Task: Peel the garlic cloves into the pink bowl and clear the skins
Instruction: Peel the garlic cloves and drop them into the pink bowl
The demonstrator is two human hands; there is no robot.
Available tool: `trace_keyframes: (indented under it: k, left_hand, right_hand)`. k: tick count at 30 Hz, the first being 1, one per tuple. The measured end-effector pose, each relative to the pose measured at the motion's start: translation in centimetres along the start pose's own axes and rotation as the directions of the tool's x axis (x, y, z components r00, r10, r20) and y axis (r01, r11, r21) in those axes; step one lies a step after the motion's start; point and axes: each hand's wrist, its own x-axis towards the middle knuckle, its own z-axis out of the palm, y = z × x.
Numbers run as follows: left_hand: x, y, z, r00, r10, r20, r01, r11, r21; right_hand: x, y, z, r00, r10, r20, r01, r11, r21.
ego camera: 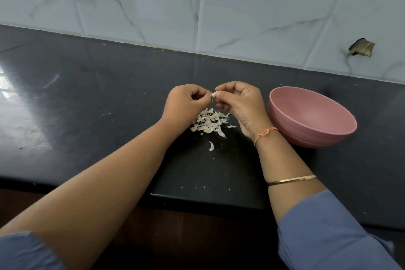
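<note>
A small white garlic clove [214, 94] is held above the dark counter, pinched between the fingertips of both hands. My left hand [186, 103] grips it from the left with curled fingers. My right hand [238, 105] pinches it from the right between thumb and forefinger. Directly below the hands lies a pile of pale garlic skins [210, 123], with one loose skin [211, 146] nearer to me. The pink bowl [341, 136] stands on the counter just right of my right wrist; the part of its inside that I can see holds nothing.
The black counter [98, 98] runs back to a white marble-tiled wall [219, 6]. A broken hole in the tile [361, 47] is at the far right. Tiny skin crumbs dot the counter near its front edge [197, 201].
</note>
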Motion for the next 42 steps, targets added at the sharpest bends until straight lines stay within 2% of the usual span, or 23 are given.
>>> trace_keyframes:
  k: [4,10,23,36,42]
  left_hand:
    - [-0.13,0.02,0.15,1.000,0.011,0.014,-0.012,0.999,0.043]
    - [-0.03,0.09,-0.10,0.997,-0.020,-0.074,0.018,1.000,-0.021]
    - [-0.17,0.26,-0.09,1.000,-0.009,-0.011,0.009,0.999,-0.052]
    - [-0.05,0.16,-0.07,1.000,0.018,-0.005,-0.018,1.000,0.015]
    - [0.09,-0.10,0.05,0.999,0.012,-0.034,-0.011,0.999,0.031]
  right_hand:
    - [0.02,-0.05,0.08,1.000,0.000,0.008,0.000,1.000,0.023]
    - [0.17,0.17,0.04,1.000,0.004,0.002,-0.004,1.000,-0.004]
    - [0.22,0.33,-0.12,1.000,-0.022,-0.002,0.022,0.998,-0.055]
    - [0.12,0.28,0.05,1.000,0.008,0.014,-0.008,1.000,-0.025]
    - [0.12,0.39,0.34,1.000,-0.023,-0.001,0.023,0.996,-0.083]
